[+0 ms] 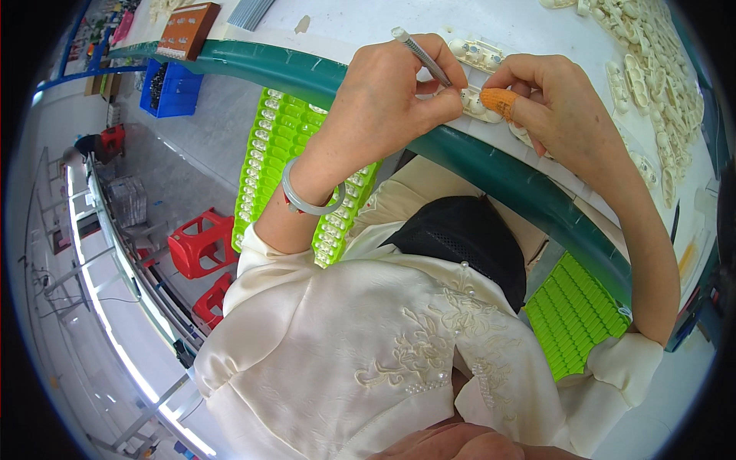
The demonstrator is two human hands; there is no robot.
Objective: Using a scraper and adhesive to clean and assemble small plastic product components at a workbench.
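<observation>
Nearest: two bright green trays, one (295, 165) at left part-filled with cream parts, one (579, 314) at right bare; at table edge (491, 172), left hand (383, 107) pinching a grey pen-like tool (420, 52), right hand (556, 103), orange-capped finger (500, 101), gripping one cream moulded piece (479, 103); second piece (475, 52) just beyond; far right, uncounted heap of cream pieces (659, 69) apparently awaiting work; seemingly midway.
</observation>
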